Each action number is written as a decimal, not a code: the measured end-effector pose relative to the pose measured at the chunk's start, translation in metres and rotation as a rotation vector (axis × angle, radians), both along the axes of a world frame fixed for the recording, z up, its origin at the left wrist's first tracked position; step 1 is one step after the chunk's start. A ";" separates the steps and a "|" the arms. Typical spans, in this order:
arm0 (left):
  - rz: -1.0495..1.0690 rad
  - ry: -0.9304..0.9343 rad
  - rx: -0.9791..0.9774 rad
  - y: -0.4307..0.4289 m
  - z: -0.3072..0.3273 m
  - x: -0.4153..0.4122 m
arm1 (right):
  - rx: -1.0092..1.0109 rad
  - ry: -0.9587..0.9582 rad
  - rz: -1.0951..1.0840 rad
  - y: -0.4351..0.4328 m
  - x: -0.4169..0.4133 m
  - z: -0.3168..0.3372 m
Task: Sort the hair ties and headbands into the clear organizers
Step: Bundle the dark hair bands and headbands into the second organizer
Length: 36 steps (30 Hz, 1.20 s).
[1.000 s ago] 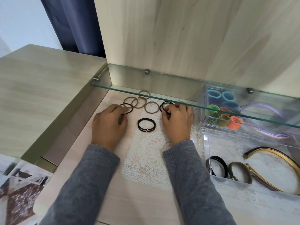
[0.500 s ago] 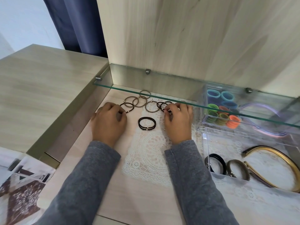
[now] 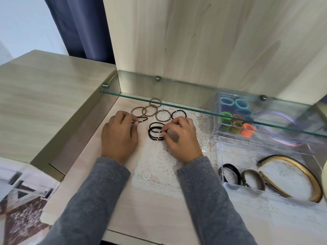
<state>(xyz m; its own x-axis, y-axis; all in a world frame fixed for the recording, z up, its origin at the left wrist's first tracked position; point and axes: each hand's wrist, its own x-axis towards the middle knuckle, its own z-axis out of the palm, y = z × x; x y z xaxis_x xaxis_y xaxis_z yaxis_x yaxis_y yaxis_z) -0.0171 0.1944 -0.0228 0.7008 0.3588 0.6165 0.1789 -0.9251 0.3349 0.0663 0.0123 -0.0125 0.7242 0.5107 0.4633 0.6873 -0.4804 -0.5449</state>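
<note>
**Sorting station, head view.** Grey sleeves are entering from the bottom edge over a lace doily. At lower right, the near clear organizer is holding a black tie, a brown tie and a gold headband. At centre, the left hand is pinching one dark hair tie, and the right hand is pinching a stack of black hair ties lying on the doily. Beyond them, loose brown hair ties and a single black hair tie are lying flat. At upper right, under the glass shelf, the far clear organizer is holding coloured ties.
</note>
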 end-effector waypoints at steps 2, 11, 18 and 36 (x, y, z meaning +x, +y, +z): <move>-0.010 -0.043 0.005 -0.001 0.001 -0.001 | -0.006 -0.002 0.011 0.000 0.000 0.001; -0.155 -0.141 0.020 -0.008 0.003 -0.007 | -0.015 0.032 0.036 -0.001 -0.003 0.004; -0.197 -0.122 0.017 -0.015 0.003 -0.012 | -0.033 0.037 0.040 -0.001 -0.003 0.004; -0.240 -0.060 -0.032 -0.023 0.001 -0.007 | -0.213 -0.008 -0.419 0.001 0.004 -0.003</move>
